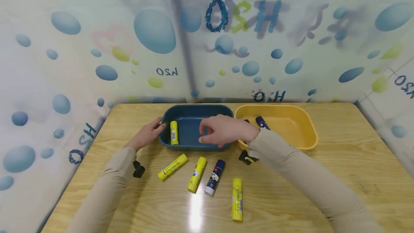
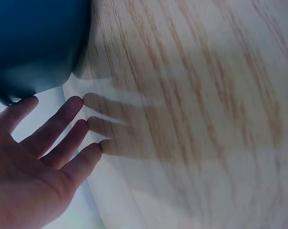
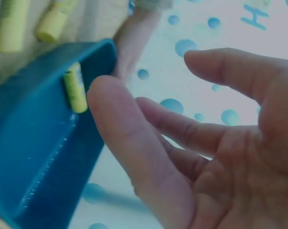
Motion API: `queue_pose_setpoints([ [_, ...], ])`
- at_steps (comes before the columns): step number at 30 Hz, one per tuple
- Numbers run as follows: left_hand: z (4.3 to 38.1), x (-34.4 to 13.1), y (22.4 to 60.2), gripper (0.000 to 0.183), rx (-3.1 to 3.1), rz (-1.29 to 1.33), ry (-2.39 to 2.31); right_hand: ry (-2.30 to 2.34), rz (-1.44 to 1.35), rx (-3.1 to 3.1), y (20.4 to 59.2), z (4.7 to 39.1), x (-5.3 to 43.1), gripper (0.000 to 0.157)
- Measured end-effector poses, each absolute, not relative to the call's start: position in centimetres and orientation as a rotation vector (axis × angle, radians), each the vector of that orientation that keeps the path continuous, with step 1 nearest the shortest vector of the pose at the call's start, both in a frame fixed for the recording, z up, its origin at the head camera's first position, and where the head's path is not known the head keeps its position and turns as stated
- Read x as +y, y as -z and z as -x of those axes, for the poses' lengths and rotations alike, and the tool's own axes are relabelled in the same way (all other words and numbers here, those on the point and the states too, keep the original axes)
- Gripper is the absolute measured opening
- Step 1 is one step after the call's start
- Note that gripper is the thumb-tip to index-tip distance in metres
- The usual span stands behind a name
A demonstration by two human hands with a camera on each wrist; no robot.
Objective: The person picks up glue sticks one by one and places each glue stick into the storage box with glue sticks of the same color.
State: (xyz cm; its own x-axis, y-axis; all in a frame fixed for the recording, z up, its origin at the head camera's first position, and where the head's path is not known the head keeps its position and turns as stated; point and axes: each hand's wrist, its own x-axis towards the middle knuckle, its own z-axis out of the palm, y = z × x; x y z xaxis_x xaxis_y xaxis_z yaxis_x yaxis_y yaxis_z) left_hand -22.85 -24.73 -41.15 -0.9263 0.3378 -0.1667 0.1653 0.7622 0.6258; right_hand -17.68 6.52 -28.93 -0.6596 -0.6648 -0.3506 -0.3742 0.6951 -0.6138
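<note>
My left hand is at the left end of the blue bin, its fingertips right at the wall. In the left wrist view its fingers are spread and hold nothing. Over the right part of this bin hovers my right hand. In the right wrist view its thumb and loosely bent fingers stand apart with nothing between them. A yellow glue stick stands leaning inside the blue bin at its left end; the right wrist view shows this glue stick too.
A yellow-orange bin adjoins the blue one on the right, with a navy glue stick inside, partly behind my right wrist. Yellow glue sticks and another navy glue stick lie on the wooden table. A patterned curtain hangs behind.
</note>
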Motion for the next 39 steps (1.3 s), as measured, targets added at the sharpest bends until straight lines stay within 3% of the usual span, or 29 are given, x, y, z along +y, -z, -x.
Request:
queue_pose_setpoints([
  [9,23.0,-24.9,41.3,0.053,2.682,-0.378,-0.921,0.705,0.889,2.365,31.5,13.4,9.0,0.007],
  [27,23.1,-24.7,41.1,0.055,2.686,-0.355,-0.904,0.579,0.712,2.462,37.2,8.3,14.1,0.031],
  [39,23.2,-24.8,41.2,0.055,2.677,-0.384,-0.922,0.413,0.469,2.636,39.6,6.4,13.2,0.051],
])
